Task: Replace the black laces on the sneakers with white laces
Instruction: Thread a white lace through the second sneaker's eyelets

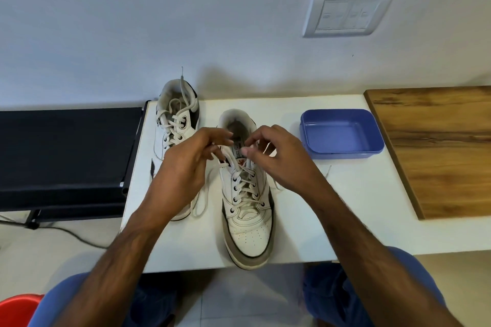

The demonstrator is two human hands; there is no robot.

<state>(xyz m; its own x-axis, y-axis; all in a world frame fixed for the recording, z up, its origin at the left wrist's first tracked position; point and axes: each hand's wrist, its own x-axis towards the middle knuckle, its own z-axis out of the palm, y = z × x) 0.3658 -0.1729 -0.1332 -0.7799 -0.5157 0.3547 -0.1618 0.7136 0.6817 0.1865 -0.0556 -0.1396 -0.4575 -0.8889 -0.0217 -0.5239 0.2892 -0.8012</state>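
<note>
near sneaker (247, 194): being worked on, standing upright on the white table (305, 215) towards its front edge; long axis running front edge to back edge, toe at the front edge nearest the person, collar pointing at the wall.
white lace (243, 183): already being crossed through most eyelets; loose ends trailing off both sides of the shoe at the top rows.
left hand (183, 164): being held over the left side of the tongue, fingers curled, pinching a lace end.
right hand (276, 156): being held over the right side of the tongue, fingers curled; a lace seems to be pinched, not fully clear.
hands: being kept close together, both equally near the top eyelets.
far sneaker (176, 135): being left at the back left corner, already laced white, partly hidden by the left hand.
black laces: not being seen anywhere.
blue tub (341, 134): being left right of the sneakers, near the back edge.
wooden board (435, 146): lying at the table's right end.
room: white wall (159, 21) with switch plate (348, 12) behind; black rack (66, 156) left of the table.
</note>
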